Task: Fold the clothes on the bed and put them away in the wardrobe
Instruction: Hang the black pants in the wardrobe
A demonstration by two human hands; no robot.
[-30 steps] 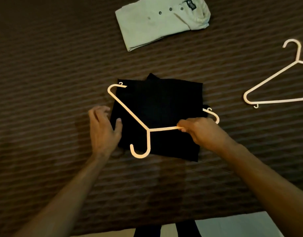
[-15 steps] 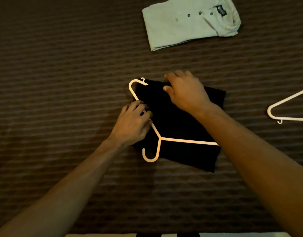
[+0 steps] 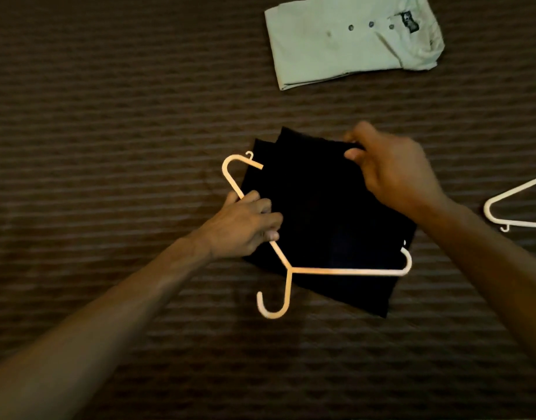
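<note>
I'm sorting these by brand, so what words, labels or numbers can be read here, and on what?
None can be read.
Dark neck label on the folded pale shirt: too small and blurred to read.
Black garment, both hangers, bedcover: no text visible.

The bed fills almost the whole frame; its cover is dark brown with thin lighter stripes that run across from left to right. In the upper right of the frame a pale green shirt lies folded on the cover, with its buttons and collar turned to the right. Near the centre a black folded garment lies flat on the cover, and a white hanger lies with it, its hook pointing to the lower edge of the frame. At the right edge a second white hanger lies on the cover, partly cut off by the frame.
</note>
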